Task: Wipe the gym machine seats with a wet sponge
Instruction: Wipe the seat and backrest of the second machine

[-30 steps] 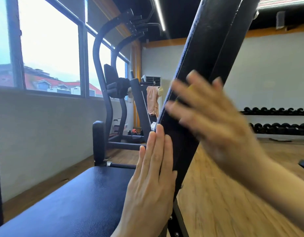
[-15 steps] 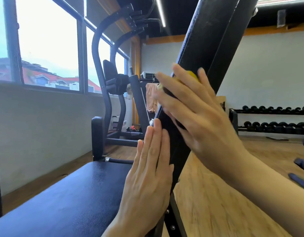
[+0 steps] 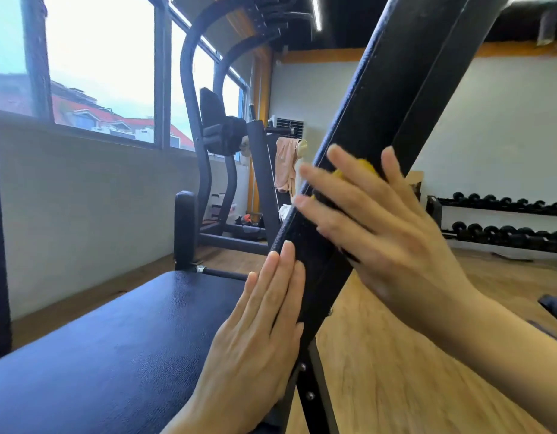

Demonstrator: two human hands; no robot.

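While the inclined backrest pad (image 3: pixel 396 98) is being wiped along its edge, it runs diagonally from the lower centre of the view to the upper right, with the flat seat pad (image 3: pixel 114 355) extending to its left. Behind both stand a black machine frame (image 3: pixel 195 98) near the window (image 3: pixel 92 57) and a dumbbell rack (image 3: pixel 506 220) against the far wall.

The right hand (image 3: pixel 387 233) presses against the side of the backrest pad with fingers spread and nearly straight. The left hand (image 3: pixel 258 346) lies flat against the lower part of the same pad, fingers straight and together, holding nothing; it appears to steady the pad.

The yellow sponge (image 3: pixel 365 167) is trapped between the right palm and fingers and the pad. Only a small part shows between the fingers, so whether the thumb curls around it cannot be determined.

Change since one second ago: the right hand, then a blurred shape in mid-stroke, is now sharper and sits slightly lower and closer against the pad, with the sponge visible under it. The left hand has kept its position.

Judgement: the wiping stroke on the backrest edge is in progress, not finished. The seat pad shows no clear wet trace, so its state cannot be confirmed.
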